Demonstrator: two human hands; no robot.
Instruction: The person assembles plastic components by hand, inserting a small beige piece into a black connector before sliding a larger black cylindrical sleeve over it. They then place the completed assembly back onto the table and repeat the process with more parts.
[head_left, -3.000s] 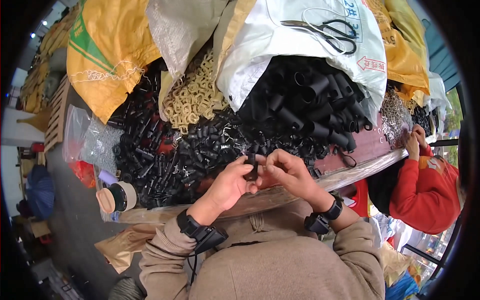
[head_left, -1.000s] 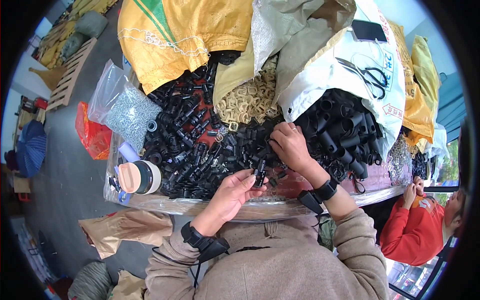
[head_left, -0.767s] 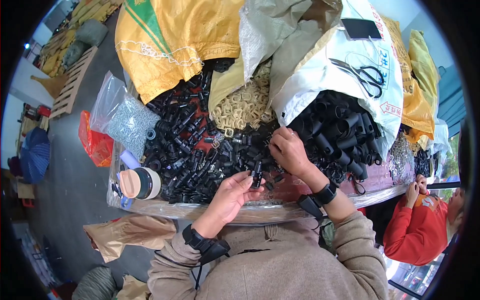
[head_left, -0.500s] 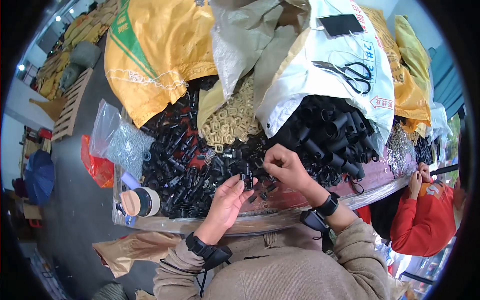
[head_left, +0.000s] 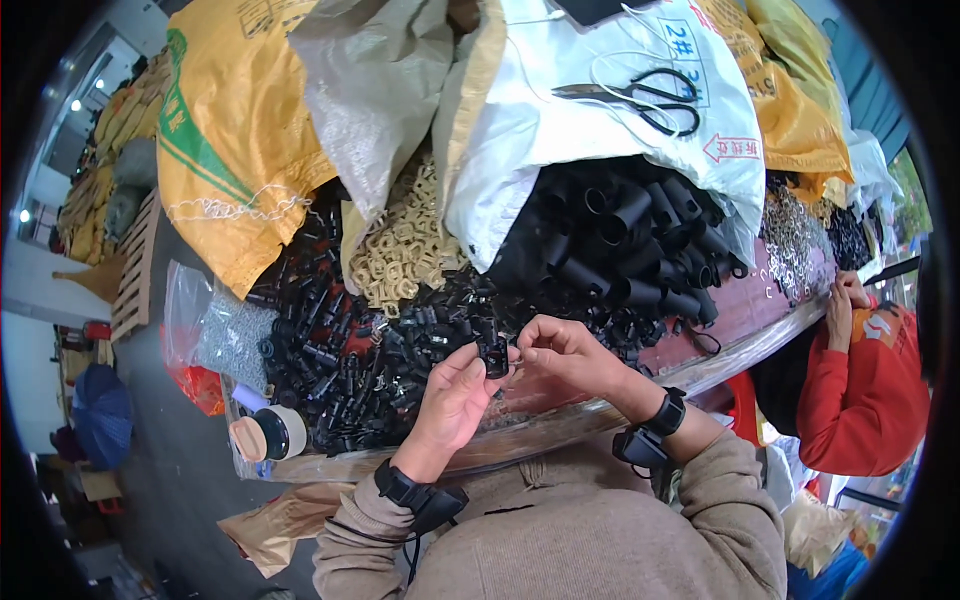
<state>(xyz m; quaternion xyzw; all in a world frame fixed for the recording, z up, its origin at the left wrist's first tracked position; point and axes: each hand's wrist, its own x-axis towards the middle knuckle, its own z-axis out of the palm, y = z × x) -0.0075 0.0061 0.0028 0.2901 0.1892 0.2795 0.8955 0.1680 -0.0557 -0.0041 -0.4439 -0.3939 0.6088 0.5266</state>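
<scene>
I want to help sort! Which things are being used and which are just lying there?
In use: small black plastic part, held by left hand and right hand; black parts pile.
Lying about: scissors, tape roll, beige rings.

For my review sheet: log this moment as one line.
left hand: holds small black fitting | right hand: pinching at fitting | beyond: black tubes, scissors on white sack
</scene>
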